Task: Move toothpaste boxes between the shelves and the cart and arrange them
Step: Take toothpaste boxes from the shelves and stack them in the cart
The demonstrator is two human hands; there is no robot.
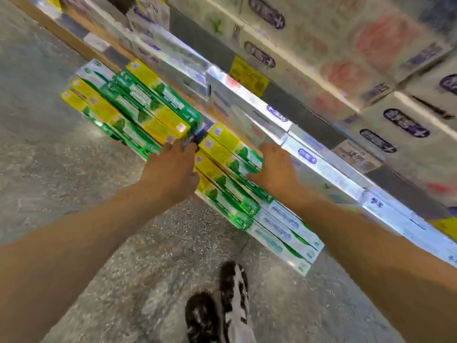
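A stack of green-yellow toothpaste boxes (230,169) is flanked by both hands, left hand (170,169) and right hand (274,169) pressed flat-ish against it, fingers blurry.

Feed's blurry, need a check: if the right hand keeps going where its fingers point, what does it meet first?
Probably the silver-white boxes on the shelf just beyond the right hand; blur leaves depth unclear.

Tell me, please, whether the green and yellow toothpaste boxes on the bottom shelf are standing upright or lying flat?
Lying flat. The green and yellow toothpaste boxes lie stacked lengthwise, long printed faces up, along the bottom shelf.
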